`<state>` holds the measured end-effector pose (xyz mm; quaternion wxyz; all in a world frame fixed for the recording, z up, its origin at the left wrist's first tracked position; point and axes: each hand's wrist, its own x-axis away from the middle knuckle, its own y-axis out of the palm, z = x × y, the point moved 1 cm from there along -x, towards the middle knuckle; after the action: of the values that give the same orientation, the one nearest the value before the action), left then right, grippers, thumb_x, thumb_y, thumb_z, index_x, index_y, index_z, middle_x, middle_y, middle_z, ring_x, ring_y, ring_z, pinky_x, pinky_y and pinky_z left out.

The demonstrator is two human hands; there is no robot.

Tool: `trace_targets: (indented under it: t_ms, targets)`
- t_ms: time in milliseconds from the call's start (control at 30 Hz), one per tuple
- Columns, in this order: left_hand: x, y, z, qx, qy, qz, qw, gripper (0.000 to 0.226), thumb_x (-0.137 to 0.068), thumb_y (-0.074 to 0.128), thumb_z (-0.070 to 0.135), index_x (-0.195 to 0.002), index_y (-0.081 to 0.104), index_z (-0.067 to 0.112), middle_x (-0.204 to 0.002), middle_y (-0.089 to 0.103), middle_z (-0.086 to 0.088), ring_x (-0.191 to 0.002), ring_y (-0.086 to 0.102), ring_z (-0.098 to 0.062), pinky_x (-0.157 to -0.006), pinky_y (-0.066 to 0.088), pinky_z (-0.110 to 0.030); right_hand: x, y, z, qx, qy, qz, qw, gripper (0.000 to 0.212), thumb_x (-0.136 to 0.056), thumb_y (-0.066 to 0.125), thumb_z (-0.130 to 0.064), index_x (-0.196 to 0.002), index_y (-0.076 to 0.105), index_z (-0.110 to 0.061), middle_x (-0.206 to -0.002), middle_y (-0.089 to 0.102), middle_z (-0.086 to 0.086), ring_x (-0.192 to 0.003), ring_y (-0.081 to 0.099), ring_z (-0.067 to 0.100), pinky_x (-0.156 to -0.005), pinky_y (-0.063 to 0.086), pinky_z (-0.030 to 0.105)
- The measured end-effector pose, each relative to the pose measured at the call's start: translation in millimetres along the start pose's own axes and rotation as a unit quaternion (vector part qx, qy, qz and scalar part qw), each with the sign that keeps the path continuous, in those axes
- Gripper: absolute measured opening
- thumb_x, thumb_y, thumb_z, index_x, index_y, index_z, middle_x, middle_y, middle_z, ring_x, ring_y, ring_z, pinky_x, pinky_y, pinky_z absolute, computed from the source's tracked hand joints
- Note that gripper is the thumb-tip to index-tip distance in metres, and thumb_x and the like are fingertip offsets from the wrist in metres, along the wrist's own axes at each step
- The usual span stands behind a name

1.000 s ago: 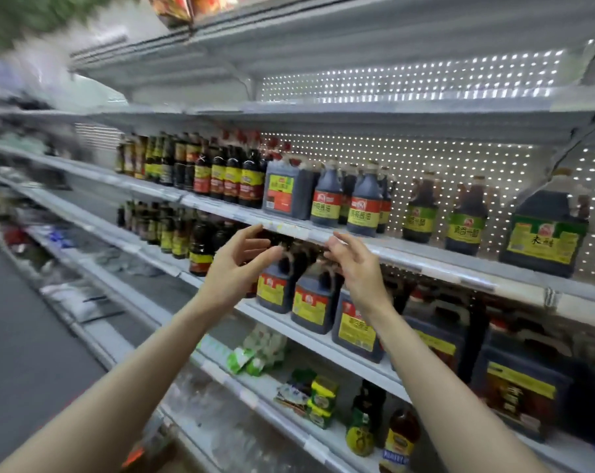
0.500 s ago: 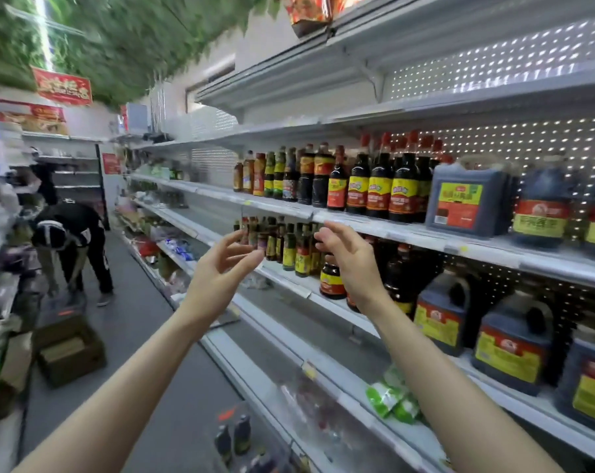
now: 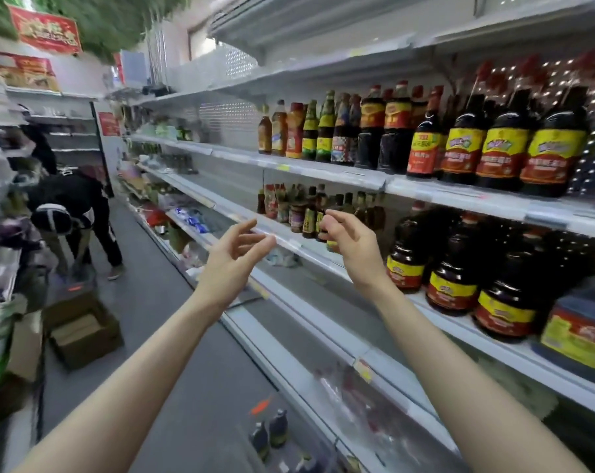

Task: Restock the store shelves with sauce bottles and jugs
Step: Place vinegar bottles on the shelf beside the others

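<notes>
Plainly, the middle shelf point(image 3: 296, 245) is the thing to steer by: a long white board with a bare stretch toward its left end. Past that end, down the aisle, another person point(image 3: 74, 213) bends over. An open cardboard box point(image 3: 81, 332) sits on the floor below and left of the shelf. On the shelf's right part stand dark jugs point(image 3: 456, 271) with yellow-and-red labels, packed close. A row of tall bottles point(image 3: 500, 145) lines the board above it, and a cluster of small bottles point(image 3: 309, 213) stands at its centre.

Both hands are raised in front of that cluster. The left hand point(image 3: 234, 257) hangs just before the shelf's front edge, fingers loosely spread, grasping nothing. The right hand point(image 3: 352, 244) has its fingers lightly curled and is also empty; whether it touches a bottle I cannot tell. Two spare bottles point(image 3: 270, 435) stand well below the shelf, seemingly stock waiting to go up.

I judge this a gap between placements. The next move calls for reaching down for a bottle, gripping its body, and setting it upright in the bare stretch.
</notes>
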<state>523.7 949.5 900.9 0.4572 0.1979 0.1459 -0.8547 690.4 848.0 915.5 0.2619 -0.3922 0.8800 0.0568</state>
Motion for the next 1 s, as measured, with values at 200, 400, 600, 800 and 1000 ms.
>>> trace_targets:
  t_ms: [200, 400, 600, 800, 1000]
  targets:
    - [-121, -13, -98, 0.001, -0.038, -0.053, 0.998, 0.04, -0.086, 0.065, 0.033, -0.124, 0.051, 0.029, -0.11, 0.066, 0.006, -0.094, 0.063, 0.003, -0.086, 0.049, -0.025, -104, 45, 92, 0.006, 0.031, 0.042, 0.999, 0.012, -0.096, 0.056, -0.027, -0.106, 0.06, -0.024, -0.095, 0.067, -0.014, -0.092, 0.064, 0.006, -0.079, 0.049, 0.019]
    - [-221, -5, -182, 0.016, -0.087, -0.116, 0.989, 0.045, -0.087, 0.065, 0.033, -0.128, 0.052, 0.025, -0.105, 0.064, 0.01, -0.093, 0.062, 0.004, -0.09, 0.049, -0.027, -172, 57, 172, 0.038, 0.104, 0.088, 0.99, 0.024, -0.095, 0.056, -0.031, -0.116, 0.059, -0.02, -0.11, 0.067, 0.001, -0.096, 0.064, 0.01, -0.086, 0.049, 0.023]
    - [-295, 29, -283, 0.035, -0.13, -0.22, 0.966, 0.049, -0.085, 0.065, 0.038, -0.13, 0.051, 0.025, -0.106, 0.064, 0.011, -0.097, 0.06, 0.001, -0.09, 0.048, -0.025, -206, 57, 266, 0.067, 0.186, 0.165, 0.966, 0.01, -0.094, 0.058, -0.032, -0.103, 0.061, -0.03, -0.105, 0.068, -0.003, -0.095, 0.065, 0.011, -0.088, 0.049, 0.027]
    - [-331, 62, -413, 0.03, -0.216, -0.331, 0.918, 0.054, -0.079, 0.071, 0.042, -0.126, 0.052, 0.023, -0.106, 0.064, 0.007, -0.097, 0.062, -0.005, -0.089, 0.049, -0.03, -189, 69, 384, 0.072, 0.296, 0.277, 0.911, 0.017, -0.094, 0.059, -0.027, -0.107, 0.061, -0.017, -0.096, 0.067, -0.004, -0.087, 0.064, 0.008, -0.078, 0.047, 0.018]
    - [-305, 102, -527, 0.002, -0.291, -0.426, 0.856, 0.036, -0.089, 0.066, 0.025, -0.123, 0.054, 0.022, -0.102, 0.063, 0.007, -0.086, 0.061, 0.003, -0.088, 0.047, -0.026, -132, 82, 487, 0.071, 0.401, 0.344, 0.846, 0.012, -0.094, 0.059, -0.024, -0.103, 0.062, -0.017, -0.094, 0.065, -0.008, -0.087, 0.061, 0.006, -0.072, 0.046, 0.009]
